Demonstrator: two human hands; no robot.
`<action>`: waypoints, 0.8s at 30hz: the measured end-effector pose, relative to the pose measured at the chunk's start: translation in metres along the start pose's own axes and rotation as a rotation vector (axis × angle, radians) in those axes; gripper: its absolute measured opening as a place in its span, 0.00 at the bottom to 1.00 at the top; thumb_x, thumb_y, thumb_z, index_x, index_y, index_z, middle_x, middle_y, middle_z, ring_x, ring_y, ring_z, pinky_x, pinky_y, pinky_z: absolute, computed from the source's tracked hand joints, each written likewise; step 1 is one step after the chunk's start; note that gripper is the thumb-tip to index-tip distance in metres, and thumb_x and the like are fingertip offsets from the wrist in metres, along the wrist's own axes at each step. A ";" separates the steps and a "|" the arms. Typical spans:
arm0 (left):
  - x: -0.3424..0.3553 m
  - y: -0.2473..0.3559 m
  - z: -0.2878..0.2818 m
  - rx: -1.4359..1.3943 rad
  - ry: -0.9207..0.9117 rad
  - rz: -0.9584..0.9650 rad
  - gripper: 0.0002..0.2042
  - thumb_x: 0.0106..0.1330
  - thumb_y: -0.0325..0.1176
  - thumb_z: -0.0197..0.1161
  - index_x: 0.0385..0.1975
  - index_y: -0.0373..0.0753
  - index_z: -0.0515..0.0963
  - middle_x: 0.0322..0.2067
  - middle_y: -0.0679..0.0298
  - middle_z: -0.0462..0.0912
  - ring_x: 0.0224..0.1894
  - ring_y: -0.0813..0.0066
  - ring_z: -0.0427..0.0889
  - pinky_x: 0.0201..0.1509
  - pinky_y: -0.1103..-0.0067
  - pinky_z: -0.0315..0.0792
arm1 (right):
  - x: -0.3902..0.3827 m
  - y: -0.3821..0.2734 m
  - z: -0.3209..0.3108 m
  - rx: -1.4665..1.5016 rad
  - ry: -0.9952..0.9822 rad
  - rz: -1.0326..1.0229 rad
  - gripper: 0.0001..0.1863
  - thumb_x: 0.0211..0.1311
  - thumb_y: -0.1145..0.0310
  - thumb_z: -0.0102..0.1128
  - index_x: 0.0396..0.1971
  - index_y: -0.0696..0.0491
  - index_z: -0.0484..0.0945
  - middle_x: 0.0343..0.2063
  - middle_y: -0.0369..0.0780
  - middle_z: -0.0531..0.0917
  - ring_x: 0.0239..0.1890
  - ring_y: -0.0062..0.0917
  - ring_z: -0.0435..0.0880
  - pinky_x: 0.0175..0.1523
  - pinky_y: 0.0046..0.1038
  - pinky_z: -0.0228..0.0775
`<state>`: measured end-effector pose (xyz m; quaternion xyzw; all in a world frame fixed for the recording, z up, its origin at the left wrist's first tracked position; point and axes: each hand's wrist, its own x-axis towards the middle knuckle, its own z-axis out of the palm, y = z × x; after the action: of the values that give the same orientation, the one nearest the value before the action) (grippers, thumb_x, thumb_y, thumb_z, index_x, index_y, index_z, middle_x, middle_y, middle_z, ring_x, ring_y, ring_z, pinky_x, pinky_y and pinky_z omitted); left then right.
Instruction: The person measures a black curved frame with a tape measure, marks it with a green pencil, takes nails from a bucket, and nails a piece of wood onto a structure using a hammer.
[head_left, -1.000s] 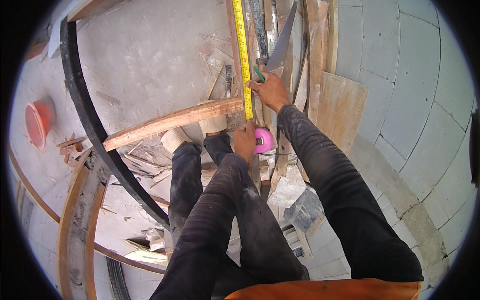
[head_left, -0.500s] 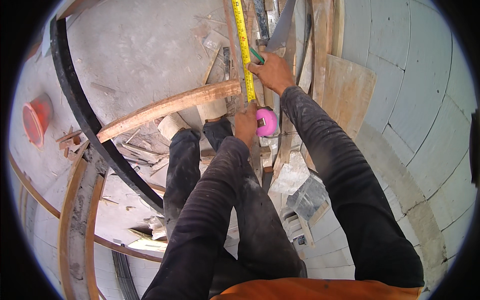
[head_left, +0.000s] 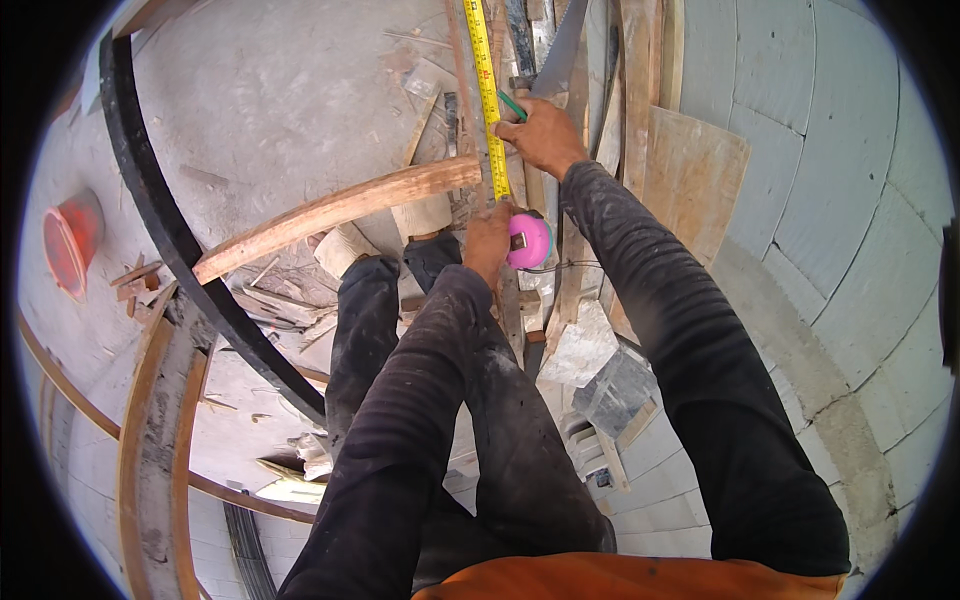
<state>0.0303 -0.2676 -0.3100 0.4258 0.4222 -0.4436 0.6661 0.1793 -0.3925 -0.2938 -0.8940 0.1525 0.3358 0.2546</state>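
Left hand (head_left: 487, 242) seemingly grips pink tape measure (head_left: 531, 242).

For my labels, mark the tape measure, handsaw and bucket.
Pink tape measure (head_left: 533, 240), head view: round case.
Handsaw (head_left: 563, 62), head view: grey blade.
Red bucket (head_left: 88, 222), head view: outer side wall.

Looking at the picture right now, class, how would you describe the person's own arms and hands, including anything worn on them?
The left sleeve and right sleeve are long, dark, almost black, wrinkled across the forearms and looking faded or dusty toward the wrists. The left hand and right hand wear no gloves.
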 end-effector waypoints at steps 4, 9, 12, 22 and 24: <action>0.000 -0.003 -0.002 0.024 -0.006 0.023 0.19 0.76 0.46 0.56 0.38 0.33 0.85 0.23 0.67 0.79 0.19 0.79 0.74 0.19 0.76 0.64 | 0.001 0.002 -0.002 -0.035 -0.012 -0.035 0.23 0.53 0.50 0.69 0.36 0.56 0.87 0.30 0.51 0.86 0.37 0.45 0.87 0.47 0.43 0.76; -0.011 -0.002 0.000 0.011 -0.009 0.071 0.20 0.76 0.46 0.56 0.37 0.33 0.85 0.25 0.65 0.81 0.23 0.78 0.77 0.25 0.77 0.69 | -0.004 0.007 -0.002 0.071 -0.033 -0.072 0.23 0.58 0.48 0.67 0.33 0.57 0.86 0.26 0.49 0.84 0.33 0.42 0.85 0.45 0.41 0.74; -0.032 -0.001 -0.003 0.022 0.027 0.119 0.19 0.76 0.43 0.55 0.35 0.34 0.85 0.24 0.66 0.81 0.25 0.81 0.77 0.31 0.80 0.72 | -0.018 0.016 0.000 0.365 0.009 0.114 0.27 0.66 0.44 0.61 0.32 0.58 0.85 0.26 0.47 0.83 0.32 0.38 0.83 0.46 0.38 0.73; -0.097 0.023 -0.081 0.079 0.073 0.170 0.21 0.79 0.47 0.54 0.37 0.35 0.85 0.22 0.75 0.74 0.22 0.89 0.69 0.26 0.86 0.65 | -0.108 0.021 0.022 0.892 0.275 0.340 0.25 0.71 0.46 0.61 0.36 0.58 0.85 0.25 0.36 0.82 0.25 0.19 0.77 0.30 0.23 0.69; -0.096 0.028 -0.092 0.100 0.095 0.183 0.21 0.79 0.48 0.54 0.37 0.35 0.85 0.22 0.75 0.74 0.22 0.90 0.68 0.26 0.86 0.64 | -0.123 0.012 0.029 1.009 0.276 0.308 0.17 0.70 0.57 0.66 0.35 0.58 0.86 0.27 0.34 0.84 0.25 0.15 0.77 0.30 0.19 0.67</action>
<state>0.0158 -0.1521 -0.2399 0.5158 0.3902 -0.3805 0.6610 0.0697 -0.3735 -0.2332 -0.6639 0.4560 0.1339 0.5774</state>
